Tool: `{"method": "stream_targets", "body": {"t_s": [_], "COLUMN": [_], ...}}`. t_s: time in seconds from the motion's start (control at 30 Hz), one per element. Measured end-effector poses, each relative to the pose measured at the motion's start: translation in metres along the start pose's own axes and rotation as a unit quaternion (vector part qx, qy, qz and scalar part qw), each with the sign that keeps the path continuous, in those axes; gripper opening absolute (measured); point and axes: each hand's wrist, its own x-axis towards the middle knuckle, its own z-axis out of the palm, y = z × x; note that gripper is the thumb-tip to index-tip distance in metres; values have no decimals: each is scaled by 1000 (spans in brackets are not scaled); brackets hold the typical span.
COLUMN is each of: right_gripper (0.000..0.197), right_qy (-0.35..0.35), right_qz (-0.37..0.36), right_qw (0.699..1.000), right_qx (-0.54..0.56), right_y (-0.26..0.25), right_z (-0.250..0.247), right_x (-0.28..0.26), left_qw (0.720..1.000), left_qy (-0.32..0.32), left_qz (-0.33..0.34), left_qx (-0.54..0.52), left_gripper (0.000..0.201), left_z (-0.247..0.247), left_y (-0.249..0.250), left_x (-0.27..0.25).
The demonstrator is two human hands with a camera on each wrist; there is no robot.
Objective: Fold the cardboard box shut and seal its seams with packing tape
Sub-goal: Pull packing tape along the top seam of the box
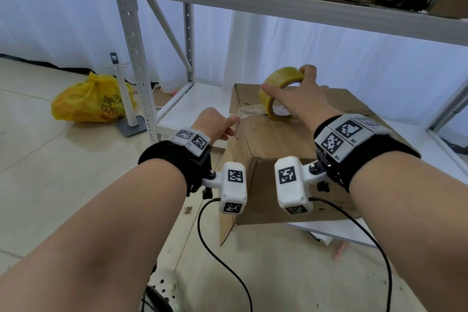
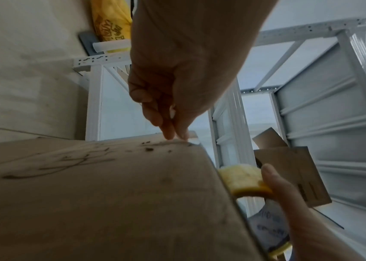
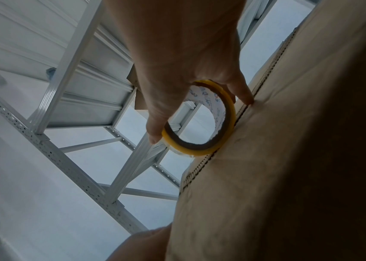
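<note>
Cardboard box (image 1: 291, 149) closed, resting on low white shelf (image 1: 202, 99). Tape roll (image 1: 278, 94) upright on top seam, gripped by right hand (image 1: 301, 99). Left hand (image 1: 215, 121) apparently pinching clear tape end (image 1: 247, 113) at box edge.

Head view bright, evenly daylit through far white curtain (image 1: 278, 40); edges bowed by wide lens. Wrist views dimmer, soft, cardboard box (image 3: 311, 159) in shadow.
</note>
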Motion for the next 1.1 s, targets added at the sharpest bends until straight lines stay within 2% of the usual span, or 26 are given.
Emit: {"method": "stream_targets", "body": {"t_s": [0.07, 0.17, 0.23, 0.3, 0.33, 0.4, 0.47, 0.6, 0.7, 0.77, 0.83, 0.87, 0.93, 0.97, 1.1], "right_gripper": [93, 91, 90, 92, 93, 93, 94, 95, 85, 74, 70, 72, 82, 87, 94], "right_qy": [5, 5, 4, 4, 4, 5, 6, 6, 1, -2, -4, -4, 1, 2, 5], "right_qz": [-4, -9, -12, -15, -16, -17, -18, -21, -18, -8, -9, -8, 7, 18, 42], "right_qw": [1000, 1000, 1000, 1000, 1000, 1000, 1000, 1000, 1000, 999, 998, 997, 995, 993, 984], "right_qx": [-3, -1, 0, 3, 3, 7, 9, 7, 12, 32, 59, 72, 102, 115, 171], "right_y": [0, 0, 0, 0, 1, 2, 2, 4, 3, 5, 7, 8, 8, 7, 6], "right_z": [-1, -2, -2, -1, -1, -1, -1, 1, 0, -3, -4, -4, -3, -2, 2], "right_x": [-3, -6, -7, -7, -7, -6, -5, -5, -5, -5, -3, -1, 2, 4, 14], "left_qw": [1000, 996, 991, 988, 992, 996, 994, 994, 989, 985, 984, 983, 984, 983, 969], "left_qy": [0, -36, -14, 44, 52, 12, -33, -63, -138, -174, -164, -155, -142, -143, -153], "left_qz": [7, -4, -1, 45, 69, 67, 39, 24, 9, 16, 48, 73, 87, 88, 133], "left_qx": [25, 85, 130, 141, 90, -49, -100, -92, -56, -3, 51, 66, 70, 72, 140], "left_gripper": [35, 50, 57, 41, 29, 20, 27, 30, 25, 25, 22, 29, 63, 69, 67], "left_z": [3, 0, -4, -9, -11, -14, -13, -9, -4, 2, 8, 10, 13, 13, 11], "left_y": [3, 2, 0, 2, 5, 18, 30, 37, 31, 28, 26, 26, 23, 22, 28], "left_x": [-2, -2, 0, 4, 6, 5, 1, -8, -16, -19, -17, -16, -11, -6, 10]}}
